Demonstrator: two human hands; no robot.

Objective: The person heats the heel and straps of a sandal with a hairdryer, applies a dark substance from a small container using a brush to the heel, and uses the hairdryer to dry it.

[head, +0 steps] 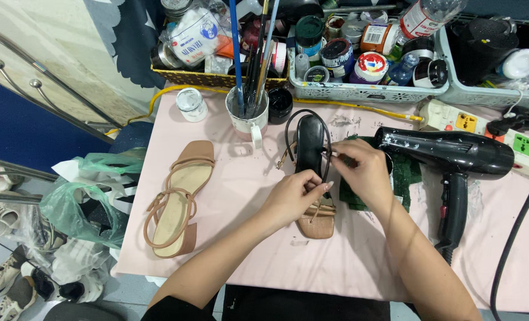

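The sandal (313, 178) (half blackened) is pinched by both hands (294, 199); its thin strap (327, 156) is best kept taut throughout.

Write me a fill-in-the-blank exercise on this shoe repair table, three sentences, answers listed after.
1. Both hands, the left hand and the right hand, work on the straps of a sandal whose insole is ____ in colour.
2. The other sandal, tan all over, lies to the ____ of the hands.
3. The black hair dryer lies on the pink table beside the ____ hand.

Missing words: black; left; right
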